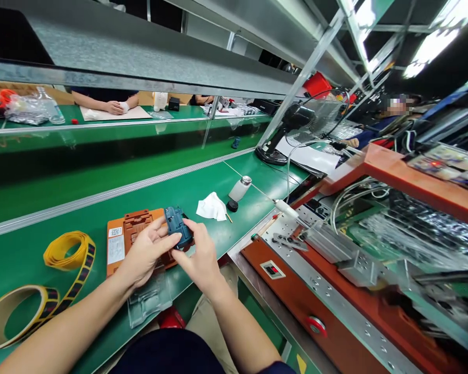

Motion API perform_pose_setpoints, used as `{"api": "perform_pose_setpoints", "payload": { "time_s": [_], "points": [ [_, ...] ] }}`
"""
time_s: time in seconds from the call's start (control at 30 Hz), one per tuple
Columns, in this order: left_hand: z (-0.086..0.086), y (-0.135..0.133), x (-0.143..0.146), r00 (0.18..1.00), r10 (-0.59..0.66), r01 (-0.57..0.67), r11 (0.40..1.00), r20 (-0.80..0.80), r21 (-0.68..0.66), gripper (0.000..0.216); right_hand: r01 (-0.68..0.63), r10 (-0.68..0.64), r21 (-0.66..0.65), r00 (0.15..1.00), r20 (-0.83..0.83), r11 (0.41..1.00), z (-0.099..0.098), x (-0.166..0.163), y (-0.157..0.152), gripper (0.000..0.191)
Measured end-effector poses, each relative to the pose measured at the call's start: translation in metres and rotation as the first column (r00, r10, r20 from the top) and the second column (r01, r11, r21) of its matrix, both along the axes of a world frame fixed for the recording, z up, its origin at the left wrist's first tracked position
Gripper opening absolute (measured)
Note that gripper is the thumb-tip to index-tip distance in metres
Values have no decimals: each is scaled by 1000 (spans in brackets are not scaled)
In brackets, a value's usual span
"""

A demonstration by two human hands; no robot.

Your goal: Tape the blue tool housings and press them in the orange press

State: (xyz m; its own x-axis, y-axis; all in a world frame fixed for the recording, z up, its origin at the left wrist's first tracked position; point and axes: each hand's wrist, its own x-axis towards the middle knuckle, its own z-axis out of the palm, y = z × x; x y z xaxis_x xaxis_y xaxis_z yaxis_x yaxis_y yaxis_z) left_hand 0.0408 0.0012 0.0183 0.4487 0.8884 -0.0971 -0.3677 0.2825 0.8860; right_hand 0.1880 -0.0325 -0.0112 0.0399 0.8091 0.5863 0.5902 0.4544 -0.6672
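Between my two hands is a dark blue plastic housing (pixel 175 224), held above an orange-brown fixture block (pixel 139 222) on the green bench. My left hand (pixel 150 249) is closed on its left side, thumb across the near face. On the opposite side, my right hand (pixel 199 254) grips it with thumb and fingers. Part of the fixture is hidden behind the hands and housing. Under my left wrist, a clear plastic tray (pixel 150 301) lies at the bench's front edge. A white cloth (pixel 212 206) rests beyond my right hand.
A yellow label roll (pixel 68 252) uncurls at left. A white bottle (pixel 239 189) and its black base stand past the cloth. On the right is a machine with a red button (pixel 315 325). A fan (pixel 273 150) stands behind; another person's hands (pixel 117 107) rest across the divider.
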Motion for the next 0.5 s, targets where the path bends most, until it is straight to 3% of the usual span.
{"api": "perform_pose_setpoints", "payload": {
  "time_s": [0.13, 0.27, 0.4, 0.5],
  "points": [
    [-2, -7, 14, 1000, -17, 17, 1000, -26, -7, 75, 71, -80, 65, 986, 146, 995, -7, 8, -10, 57],
    [-4, -15, 32, 976, -109, 104, 994, -191, -39, 70, 103, -107, 30, 941, 322, 994, -7, 28, -33, 54],
    [-18, -3, 53, 861, -323, 285, 946, -393, -152, 83, 145, -122, -54, 944, 306, 988, -5, 75, -67, 53],
    [-42, 14, 79, 727, -470, 450, 877, -501, -170, 89, 325, -313, -2, 913, 261, 946, -7, 130, -108, 43]
  ]
}}
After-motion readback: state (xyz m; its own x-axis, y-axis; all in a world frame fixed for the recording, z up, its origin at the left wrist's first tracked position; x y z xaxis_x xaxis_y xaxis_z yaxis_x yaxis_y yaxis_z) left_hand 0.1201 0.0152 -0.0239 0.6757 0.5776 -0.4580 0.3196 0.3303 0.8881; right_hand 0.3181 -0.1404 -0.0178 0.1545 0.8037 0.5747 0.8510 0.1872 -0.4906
